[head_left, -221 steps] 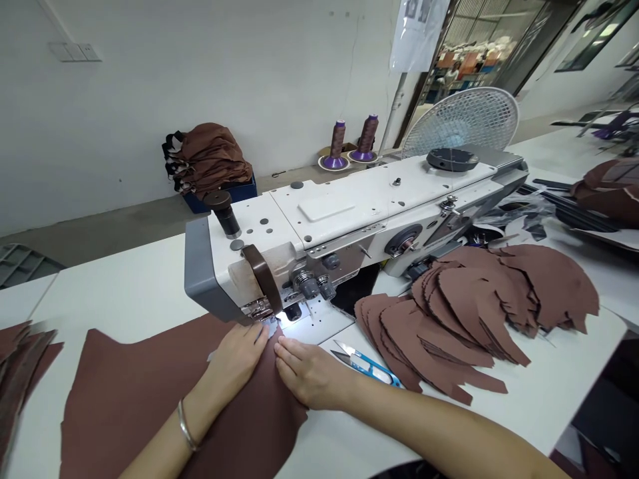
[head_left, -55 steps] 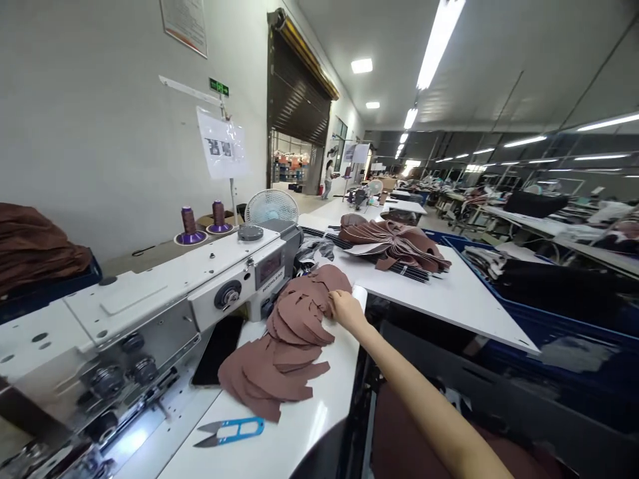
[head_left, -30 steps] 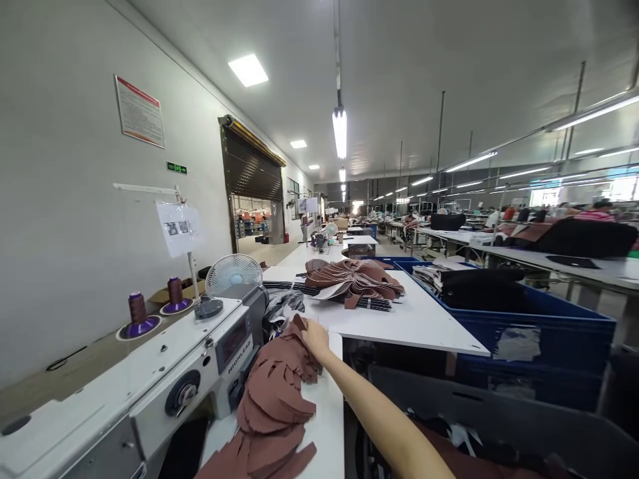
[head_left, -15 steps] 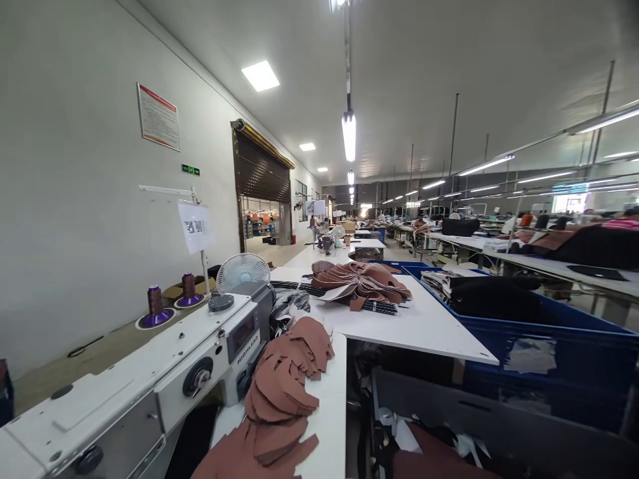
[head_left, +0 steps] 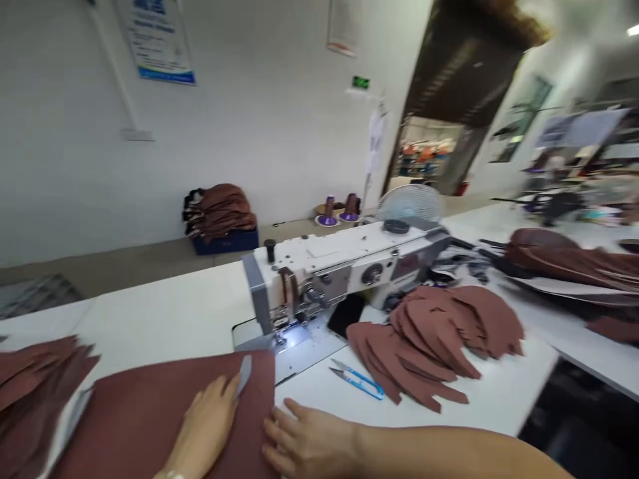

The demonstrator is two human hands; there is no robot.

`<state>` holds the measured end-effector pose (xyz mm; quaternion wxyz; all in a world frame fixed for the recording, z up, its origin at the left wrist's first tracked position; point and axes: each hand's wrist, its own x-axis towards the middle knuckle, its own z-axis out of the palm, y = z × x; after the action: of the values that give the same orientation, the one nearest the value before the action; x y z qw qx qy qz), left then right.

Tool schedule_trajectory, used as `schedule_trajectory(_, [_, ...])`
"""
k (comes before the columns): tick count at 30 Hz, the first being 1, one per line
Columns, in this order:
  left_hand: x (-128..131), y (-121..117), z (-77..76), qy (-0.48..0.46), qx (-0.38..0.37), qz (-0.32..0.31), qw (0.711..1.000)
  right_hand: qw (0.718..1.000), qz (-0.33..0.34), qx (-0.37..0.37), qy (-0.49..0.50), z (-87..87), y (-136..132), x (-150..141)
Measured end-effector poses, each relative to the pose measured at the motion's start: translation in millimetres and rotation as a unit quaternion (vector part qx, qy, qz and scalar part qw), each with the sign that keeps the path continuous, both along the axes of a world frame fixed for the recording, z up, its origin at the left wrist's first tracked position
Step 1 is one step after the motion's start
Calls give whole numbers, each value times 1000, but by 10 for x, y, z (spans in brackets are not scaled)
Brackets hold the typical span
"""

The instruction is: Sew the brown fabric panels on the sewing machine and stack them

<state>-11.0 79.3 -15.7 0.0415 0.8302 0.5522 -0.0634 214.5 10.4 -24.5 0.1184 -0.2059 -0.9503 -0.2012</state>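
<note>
A large reddish-brown panel (head_left: 150, 399), like leather or fabric, lies flat on the white table in front of the sewing machine (head_left: 344, 259). My left hand (head_left: 207, 422) rests on it, fingers together around a thin, pale grey flat piece (head_left: 243, 376) whose kind I cannot make out. Along the panel's right edge lies my right hand (head_left: 304, 439), fingers spread and touching the edge. The machine's lit needle area is just beyond the panel's far right corner. Blue-handled thread snips (head_left: 358, 379) lie on the table ahead of my right hand.
Curved brown cut pieces (head_left: 434, 339) are fanned out right of the snips, near a black phone-like slab (head_left: 347, 314). More brown pieces (head_left: 34, 372) lie at the left. Behind the machine are thread cones (head_left: 351, 206), a fan (head_left: 412, 201) and a loaded blue crate (head_left: 227, 242).
The view has swung left and down from the long hall to the machine's needle end. Both hands and the brown panel now show; neither hand was in view before.
</note>
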Motion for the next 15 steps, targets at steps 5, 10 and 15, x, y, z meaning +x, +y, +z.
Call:
schedule_trajectory(5, [285,-14,74,-5,-31,-13,999,999,20,20,29,-121,182,-119])
schedule_trajectory(10, [445,159,141,-40,-74,-4,996,995,-72,16,71,-324,281,-394])
schedule_trajectory(15, [538,318,1,-81,-89,-7,993,988,-127,-4,89,-400,366,-487])
